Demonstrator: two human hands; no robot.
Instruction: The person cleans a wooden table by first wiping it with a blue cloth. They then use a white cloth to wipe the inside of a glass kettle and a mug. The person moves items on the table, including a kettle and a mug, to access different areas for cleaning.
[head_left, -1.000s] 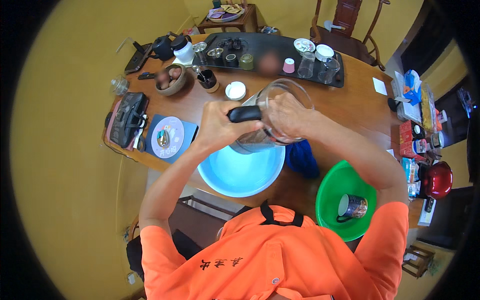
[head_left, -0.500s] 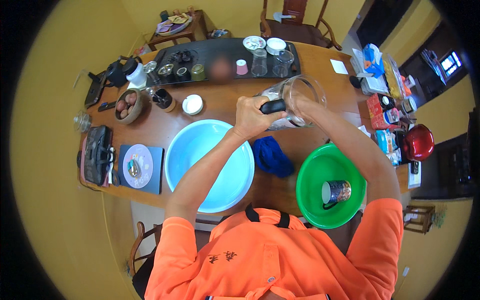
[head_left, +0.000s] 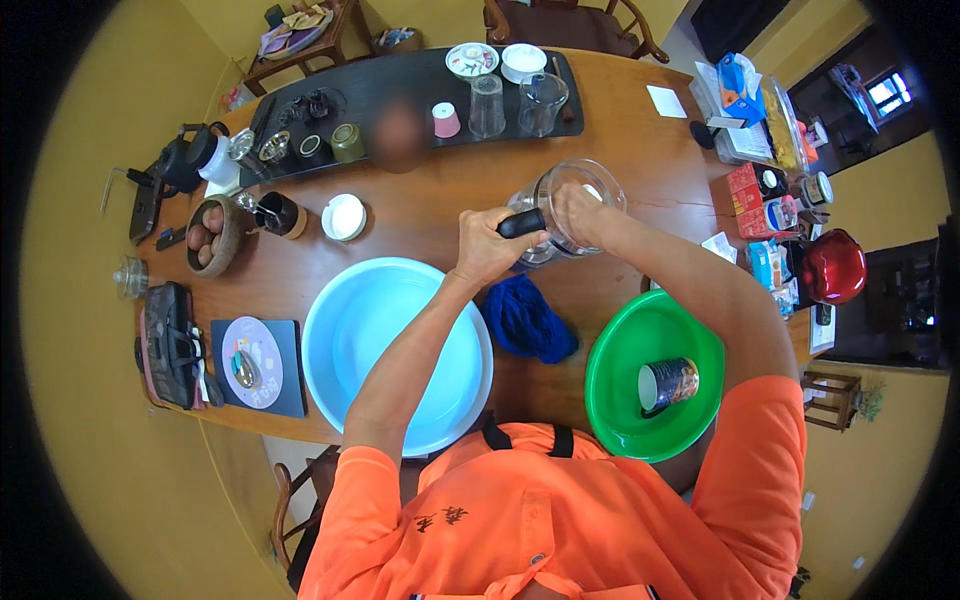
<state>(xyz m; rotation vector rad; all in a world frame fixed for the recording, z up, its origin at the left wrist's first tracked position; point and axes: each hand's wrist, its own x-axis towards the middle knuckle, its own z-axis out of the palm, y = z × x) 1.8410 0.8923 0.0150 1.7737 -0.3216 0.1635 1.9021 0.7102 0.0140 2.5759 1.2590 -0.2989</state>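
Over the middle of the table, a clear glass jug [head_left: 612, 177] with a black handle is held tilted, its wide mouth toward my right arm. My left hand [head_left: 487, 246] is closed around the handle. My right hand [head_left: 580, 216] reaches through the mouth into the jug, its fingers bent together behind the glass. What they hold, if anything, is hard to make out. Below the jug lies a crumpled dark blue cloth [head_left: 528, 318]. It sits between a light blue basin [head_left: 312, 345] and a green basin [head_left: 628, 437]. A patterned mug [head_left: 670, 386] lies on its side in the green basin.
At the back, a black tea tray [head_left: 425, 72] carries glasses, a pink cup [head_left: 446, 120] and lidded bowls. To the left are a wooden bowl [head_left: 234, 245] of round brown things, a white ashtray-like dish [head_left: 344, 217] and a black bag [head_left: 175, 345]. Boxes and jars crowd the right edge.
My view has shifted, so most table things appear further left. My right hand has moved within the jug, which stays held by its handle in my left hand.
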